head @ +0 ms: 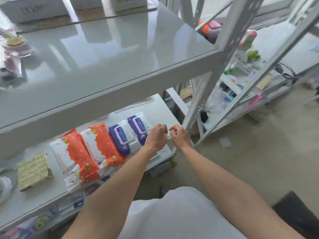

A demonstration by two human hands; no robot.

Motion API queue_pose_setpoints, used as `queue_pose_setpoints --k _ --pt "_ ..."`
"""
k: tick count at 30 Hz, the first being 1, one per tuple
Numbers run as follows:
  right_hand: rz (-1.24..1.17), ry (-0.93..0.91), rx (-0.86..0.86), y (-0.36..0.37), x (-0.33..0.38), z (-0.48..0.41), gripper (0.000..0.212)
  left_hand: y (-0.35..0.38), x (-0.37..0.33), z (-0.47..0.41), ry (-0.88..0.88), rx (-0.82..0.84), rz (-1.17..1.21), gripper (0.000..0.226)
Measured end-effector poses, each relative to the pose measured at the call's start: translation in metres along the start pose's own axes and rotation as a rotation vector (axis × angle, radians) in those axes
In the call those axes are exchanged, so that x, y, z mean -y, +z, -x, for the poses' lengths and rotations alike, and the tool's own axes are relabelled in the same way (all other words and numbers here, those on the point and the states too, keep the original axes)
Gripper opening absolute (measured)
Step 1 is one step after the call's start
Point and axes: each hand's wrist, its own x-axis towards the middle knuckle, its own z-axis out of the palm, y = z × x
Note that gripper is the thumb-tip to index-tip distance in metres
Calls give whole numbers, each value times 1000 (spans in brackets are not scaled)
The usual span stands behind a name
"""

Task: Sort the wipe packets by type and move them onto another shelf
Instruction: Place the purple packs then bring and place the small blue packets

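On the middle shelf (160,107) lie two orange-and-white wipe packets (77,157) (101,144) side by side, then two purple-and-white wipe packets (122,135) (138,125) to their right. My left hand (156,137) hovers over the right end of the shelf, partly covering the rightmost purple packet, fingers curled and holding nothing. My right hand (178,137) is just beside it at the shelf's right edge, fingers also curled with nothing visible in them. The two hands nearly touch.
A glossy upper shelf (103,54) overhangs the packets. A stack of beige cloths or pads (32,171) lies left of the orange packets. A perforated metal upright (198,107) stands right of my hands. Another cluttered rack (241,80) stands further right. More items lie on the lower shelf (69,204).
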Motion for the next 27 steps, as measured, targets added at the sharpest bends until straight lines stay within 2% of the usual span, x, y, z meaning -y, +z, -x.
queue_pose_setpoints --k 3,7,9,13,16,20,27 --pt "5 151 -81 -31 -42 36 20 20 -22 -1 114 106 -8 18" --pt "59 404 -310 -72 -100 87 21 52 -65 5 225 292 -12 16" --pt "90 502 -441 -98 -126 111 23 71 -94 10 275 379 -34 22" --pt "112 659 -557 -151 -165 149 26 111 -159 17 422 554 -96 26" --pt "108 772 -602 -190 -193 170 28 141 -210 19 509 617 -161 29" --pt "96 908 -603 -234 -245 181 31 189 -269 15 577 645 -217 45" --pt "2 1028 -581 -323 -335 173 33 275 -390 -19 644 795 -375 52"
